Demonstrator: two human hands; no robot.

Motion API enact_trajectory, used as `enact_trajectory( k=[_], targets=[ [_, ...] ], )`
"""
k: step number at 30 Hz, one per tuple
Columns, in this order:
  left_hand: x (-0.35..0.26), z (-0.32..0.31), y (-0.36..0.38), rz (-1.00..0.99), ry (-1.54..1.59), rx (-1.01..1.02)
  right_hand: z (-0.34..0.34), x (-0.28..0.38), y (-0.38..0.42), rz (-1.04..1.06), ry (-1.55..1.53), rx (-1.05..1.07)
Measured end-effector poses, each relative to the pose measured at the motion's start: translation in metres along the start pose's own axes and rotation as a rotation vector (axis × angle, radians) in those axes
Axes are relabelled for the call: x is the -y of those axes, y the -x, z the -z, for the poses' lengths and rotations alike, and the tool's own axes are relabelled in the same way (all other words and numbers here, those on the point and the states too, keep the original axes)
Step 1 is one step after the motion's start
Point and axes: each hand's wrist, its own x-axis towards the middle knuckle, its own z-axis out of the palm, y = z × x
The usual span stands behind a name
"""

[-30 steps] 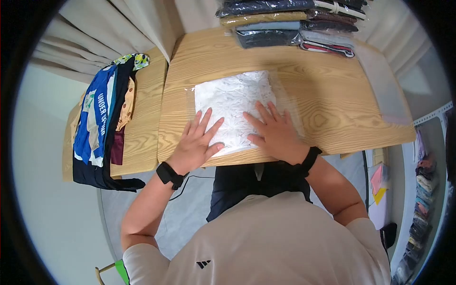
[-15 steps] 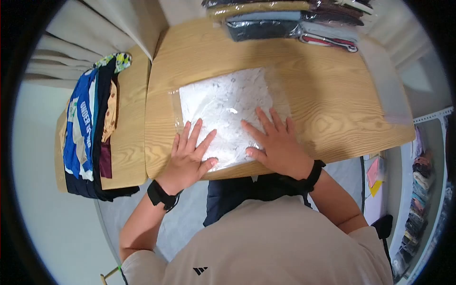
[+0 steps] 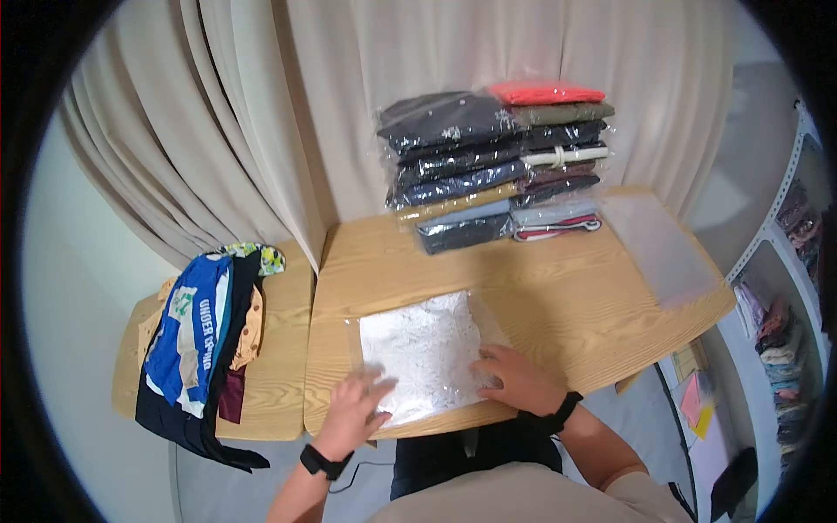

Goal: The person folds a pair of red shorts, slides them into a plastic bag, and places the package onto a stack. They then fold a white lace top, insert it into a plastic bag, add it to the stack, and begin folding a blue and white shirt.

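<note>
A folded white garment with a faint grey pattern lies flat inside a clear plastic bag on the table in front of me. My left hand is over the bag's lower left corner, its fingers apart and slightly blurred, thumb by the near edge. My right hand rests at the right side of the bag, fingers bent and thumb apart from them. Both hands touch or hover just above the plastic; the exact contact is hard to see. Neither one lifts the bag.
Two stacks of bagged folded clothes stand at the back of the wooden table. To the right lies a pile of clear plastic bags. Loose clothes are heaped on the left side table. Shelves with clothes stand at far right.
My view has tilted up, showing the full stacks at the back. Both hands, flat and spread on the bag before, have drawn outward to its sides with fingers more bent.
</note>
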Motion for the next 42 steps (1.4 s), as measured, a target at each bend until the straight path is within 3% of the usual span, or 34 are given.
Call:
enact_trajectory(
  k=[2,7,10,16,18,21,28,32,35,37,38,41,42],
  targets=[
    [0.009,-0.010,0.019,-0.016,0.002,0.117,0.000,-0.006,0.012,-0.023,-0.056,0.019],
    [-0.003,-0.013,0.036,0.029,0.076,0.036,-0.001,-0.017,0.037,-0.069,-0.131,0.014],
    [0.004,-0.020,0.041,0.003,0.069,0.020,-0.006,-0.025,0.044,0.050,-0.042,-0.018],
    [0.014,-0.027,0.043,0.008,0.093,0.064,-0.003,-0.018,0.048,-0.119,-0.244,0.016],
    [0.009,-0.024,0.044,0.187,0.318,-0.004,-0.004,-0.019,0.048,-0.172,-0.292,0.008],
    [0.024,-0.030,0.048,0.068,0.295,-0.001,-0.009,-0.026,0.048,-0.099,-0.277,-0.029],
    [0.023,-0.031,0.045,0.055,0.195,-0.020,-0.015,-0.022,0.052,-0.145,-0.265,-0.110],
    [0.021,-0.022,0.040,0.050,0.132,-0.125,-0.012,-0.016,0.050,-0.205,-0.303,-0.240],
    [0.011,0.008,0.018,0.044,0.213,-0.341,0.021,0.006,0.035,-0.184,-0.319,-0.412],
    [0.002,0.027,0.012,0.250,0.348,-0.382,0.039,0.009,0.029,-0.159,-0.296,-0.549],
    [-0.006,0.040,0.004,0.247,0.355,-0.457,0.047,0.005,0.027,-0.163,-0.264,-0.576],
    [-0.009,0.073,-0.036,0.251,0.350,-0.528,0.085,0.019,0.000,-0.200,-0.685,-0.576],
    [-0.012,0.078,-0.050,0.266,0.539,-0.503,0.095,0.024,-0.013,-0.229,-0.771,-0.581]
  ],
)
